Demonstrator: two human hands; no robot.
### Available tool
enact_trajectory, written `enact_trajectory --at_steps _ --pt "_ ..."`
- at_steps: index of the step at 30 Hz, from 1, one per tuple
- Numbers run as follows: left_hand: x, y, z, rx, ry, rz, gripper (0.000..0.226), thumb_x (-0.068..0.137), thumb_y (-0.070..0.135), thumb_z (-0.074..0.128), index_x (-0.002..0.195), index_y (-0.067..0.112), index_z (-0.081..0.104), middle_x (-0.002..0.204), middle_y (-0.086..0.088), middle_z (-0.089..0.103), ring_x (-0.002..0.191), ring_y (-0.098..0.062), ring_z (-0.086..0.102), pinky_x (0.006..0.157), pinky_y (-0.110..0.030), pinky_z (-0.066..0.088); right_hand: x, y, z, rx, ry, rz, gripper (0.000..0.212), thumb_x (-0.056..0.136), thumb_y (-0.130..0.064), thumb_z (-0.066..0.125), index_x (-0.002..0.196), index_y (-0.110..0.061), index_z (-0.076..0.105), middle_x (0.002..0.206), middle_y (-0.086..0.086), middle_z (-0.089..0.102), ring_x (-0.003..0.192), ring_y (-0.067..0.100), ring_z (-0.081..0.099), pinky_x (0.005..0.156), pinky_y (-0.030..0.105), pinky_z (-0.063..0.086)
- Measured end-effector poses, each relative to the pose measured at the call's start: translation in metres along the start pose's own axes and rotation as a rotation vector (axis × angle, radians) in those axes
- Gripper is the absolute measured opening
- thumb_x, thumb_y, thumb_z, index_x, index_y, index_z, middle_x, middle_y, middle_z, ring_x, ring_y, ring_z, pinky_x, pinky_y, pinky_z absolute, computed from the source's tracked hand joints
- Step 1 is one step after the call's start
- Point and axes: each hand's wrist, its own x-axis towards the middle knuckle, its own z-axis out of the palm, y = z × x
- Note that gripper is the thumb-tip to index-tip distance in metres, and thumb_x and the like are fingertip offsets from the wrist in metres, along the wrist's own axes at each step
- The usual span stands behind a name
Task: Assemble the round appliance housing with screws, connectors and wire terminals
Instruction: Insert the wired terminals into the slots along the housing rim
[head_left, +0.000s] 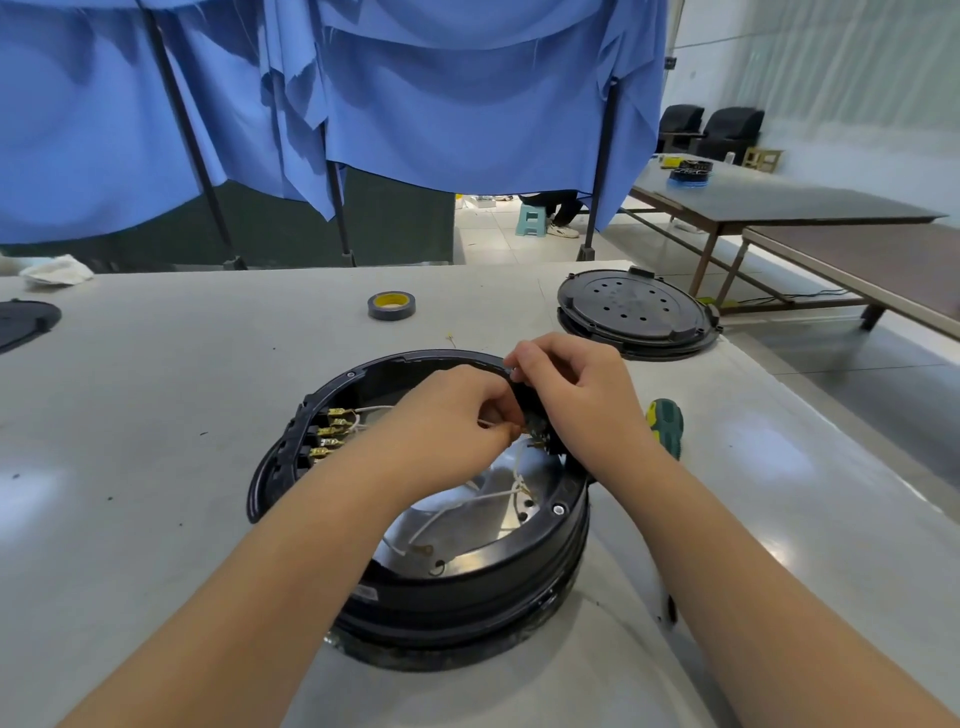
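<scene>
The round black housing (467, 587) lies open on the table, showing a shiny metal plate (457, 514) and loose white wires (467, 501). Brass terminals (332, 434) line its left inner wall. My left hand (447, 415) pinches a white wire end over the housing's right side. My right hand (576, 395) grips a black connector part (527, 400) at the right rim, close to a small brass terminal (535, 441). The two hands nearly touch, and their fingers hide the joint between wire and connector.
A green-and-yellow screwdriver (667, 423) lies right of the housing. A black perforated round cover (636, 312) sits at the far right, a tape roll (391, 305) at the back middle, another black part (26, 322) at the far left, a white cloth (54, 271) behind it.
</scene>
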Motion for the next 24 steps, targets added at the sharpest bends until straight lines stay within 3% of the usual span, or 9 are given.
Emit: enact_trajectory --at_steps 7,15,24 --pt "-0.0006 -0.0042 -0.0007 -0.094 0.019 0.014 0.011 0.088 0.017 0.065 0.086 0.025 0.072 0.081 0.008 0.071 0.077 -0.006 0.065 0.069 -0.017 0.05 -0.0009 -0.0019 0.0005 0.028 0.028 0.026 0.033 0.1 -0.029 0.048 0.077 -0.026 0.072 0.072 -0.005 0.069 0.075 0.009 0.064 0.075 0.033 0.053" --pt "-0.003 -0.0027 0.0013 -0.129 0.005 0.028 0.02 0.087 0.013 0.064 0.075 0.03 0.068 0.072 0.008 0.071 0.068 -0.01 0.069 0.063 -0.022 0.056 -0.0017 -0.0031 0.0005 0.062 0.044 0.04 0.038 0.101 -0.03 0.045 0.075 -0.023 0.072 0.071 0.001 0.069 0.075 0.013 0.064 0.076 0.037 0.053" --pt "-0.0027 -0.0005 0.0032 -0.096 0.019 0.044 0.016 0.087 0.015 0.065 0.081 0.029 0.069 0.073 0.013 0.07 0.071 0.002 0.065 0.073 -0.021 0.054 -0.0017 -0.0033 0.0003 0.061 0.042 0.033 0.038 0.101 -0.03 0.046 0.073 -0.025 0.071 0.071 0.0 0.069 0.074 0.014 0.064 0.075 0.037 0.053"
